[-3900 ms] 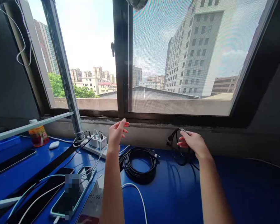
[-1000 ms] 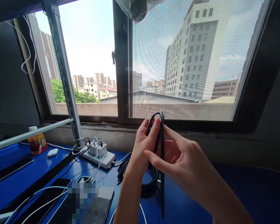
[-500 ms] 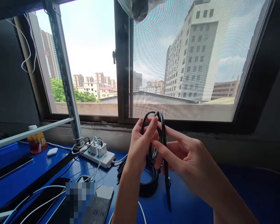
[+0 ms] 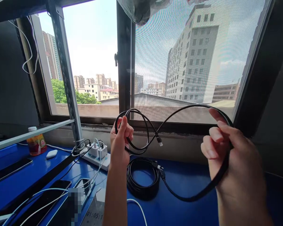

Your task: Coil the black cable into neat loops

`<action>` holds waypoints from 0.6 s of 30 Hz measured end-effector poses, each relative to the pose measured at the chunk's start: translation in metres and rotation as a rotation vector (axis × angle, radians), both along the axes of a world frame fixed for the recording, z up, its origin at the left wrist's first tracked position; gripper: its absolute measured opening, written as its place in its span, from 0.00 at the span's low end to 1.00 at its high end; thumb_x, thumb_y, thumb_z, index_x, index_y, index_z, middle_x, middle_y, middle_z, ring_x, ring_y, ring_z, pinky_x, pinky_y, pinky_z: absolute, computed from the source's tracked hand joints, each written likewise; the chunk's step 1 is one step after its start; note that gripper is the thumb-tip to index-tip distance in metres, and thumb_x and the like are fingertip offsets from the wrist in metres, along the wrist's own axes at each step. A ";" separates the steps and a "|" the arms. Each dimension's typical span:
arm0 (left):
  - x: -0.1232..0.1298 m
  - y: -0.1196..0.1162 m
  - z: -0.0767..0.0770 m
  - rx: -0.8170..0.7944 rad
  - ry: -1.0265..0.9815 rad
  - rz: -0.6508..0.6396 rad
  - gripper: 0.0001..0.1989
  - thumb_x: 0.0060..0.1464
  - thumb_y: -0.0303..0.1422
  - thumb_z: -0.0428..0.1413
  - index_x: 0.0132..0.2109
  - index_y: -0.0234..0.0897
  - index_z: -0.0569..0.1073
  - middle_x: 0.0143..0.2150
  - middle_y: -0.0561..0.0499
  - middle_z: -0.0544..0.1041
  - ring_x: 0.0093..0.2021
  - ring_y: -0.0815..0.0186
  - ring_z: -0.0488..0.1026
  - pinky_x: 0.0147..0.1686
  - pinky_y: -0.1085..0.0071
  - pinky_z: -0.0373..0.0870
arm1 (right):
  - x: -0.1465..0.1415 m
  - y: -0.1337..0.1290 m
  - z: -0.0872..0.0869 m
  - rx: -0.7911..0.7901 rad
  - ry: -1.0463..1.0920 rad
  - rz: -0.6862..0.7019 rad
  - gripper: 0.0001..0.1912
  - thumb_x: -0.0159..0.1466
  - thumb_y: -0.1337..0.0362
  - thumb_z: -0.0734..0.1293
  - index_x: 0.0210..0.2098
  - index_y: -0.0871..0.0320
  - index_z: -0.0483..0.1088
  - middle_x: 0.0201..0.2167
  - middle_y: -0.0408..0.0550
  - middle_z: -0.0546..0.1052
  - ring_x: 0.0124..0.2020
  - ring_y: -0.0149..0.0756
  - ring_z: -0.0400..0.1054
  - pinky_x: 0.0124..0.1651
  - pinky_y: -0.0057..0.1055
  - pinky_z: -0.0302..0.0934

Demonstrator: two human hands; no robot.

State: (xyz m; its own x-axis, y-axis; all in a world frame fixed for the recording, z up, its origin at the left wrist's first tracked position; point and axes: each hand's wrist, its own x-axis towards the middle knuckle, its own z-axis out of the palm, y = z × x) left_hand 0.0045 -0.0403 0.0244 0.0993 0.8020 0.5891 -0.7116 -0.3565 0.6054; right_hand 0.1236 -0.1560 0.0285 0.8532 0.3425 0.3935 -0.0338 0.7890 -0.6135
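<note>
Black cable [image 4: 198,195] spans both hands [image 4: 121,139] [image 4: 238,160], looped in the left

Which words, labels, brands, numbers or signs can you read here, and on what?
"01:05:1", on the phone beside the left forearm, which covers whatever follows.
Bottle label: too small to read.
Power strip markings: too small to read.
Black cable in the left hand and right hand: no text readable.

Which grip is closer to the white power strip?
Left. The left grip is raised just to the right of the white power strip in the picture; the right grip is much farther right, beyond the coiled black cable.
</note>
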 end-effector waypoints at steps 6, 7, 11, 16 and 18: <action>0.003 -0.001 0.001 -0.002 -0.144 0.047 0.19 0.54 0.34 0.58 0.23 0.40 0.57 0.18 0.60 0.50 0.19 0.74 0.49 0.18 0.75 0.49 | -0.003 -0.004 0.003 0.177 0.171 -0.061 0.15 0.49 0.69 0.65 0.37 0.59 0.72 0.14 0.31 0.57 0.10 0.20 0.46 0.12 0.22 0.40; 0.003 -0.001 0.000 0.000 -0.157 0.064 0.19 0.54 0.34 0.58 0.23 0.40 0.57 0.17 0.60 0.50 0.18 0.74 0.49 0.18 0.75 0.49 | -0.004 -0.005 0.003 0.193 0.167 -0.070 0.15 0.48 0.69 0.65 0.37 0.59 0.72 0.13 0.32 0.58 0.10 0.20 0.47 0.12 0.22 0.39; 0.006 0.001 0.000 -0.021 -0.184 0.163 0.18 0.50 0.37 0.63 0.27 0.39 0.58 0.17 0.61 0.54 0.17 0.76 0.52 0.16 0.77 0.47 | -0.004 -0.008 0.007 0.214 0.183 -0.120 0.14 0.47 0.70 0.64 0.34 0.59 0.73 0.12 0.31 0.59 0.09 0.20 0.45 0.11 0.21 0.38; 0.007 0.003 0.000 -0.075 -0.098 0.228 0.16 0.53 0.42 0.59 0.31 0.40 0.59 0.16 0.60 0.62 0.16 0.74 0.56 0.15 0.77 0.48 | -0.004 -0.007 0.009 0.230 0.239 -0.134 0.08 0.53 0.70 0.62 0.32 0.58 0.70 0.13 0.32 0.58 0.09 0.19 0.45 0.12 0.21 0.38; 0.007 0.001 0.000 -0.109 -0.034 0.225 0.12 0.56 0.40 0.55 0.33 0.40 0.60 0.18 0.58 0.67 0.18 0.72 0.62 0.15 0.77 0.50 | -0.004 -0.007 0.009 0.220 0.249 -0.098 0.07 0.54 0.71 0.61 0.31 0.56 0.68 0.14 0.33 0.59 0.09 0.20 0.45 0.12 0.22 0.39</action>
State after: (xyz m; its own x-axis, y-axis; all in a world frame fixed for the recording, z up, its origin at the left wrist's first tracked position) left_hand 0.0113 -0.0394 0.0246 -0.1074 0.8606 0.4978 -0.6426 -0.4421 0.6257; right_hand 0.1196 -0.1629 0.0371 0.9569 0.1845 0.2242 -0.0790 0.9084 -0.4106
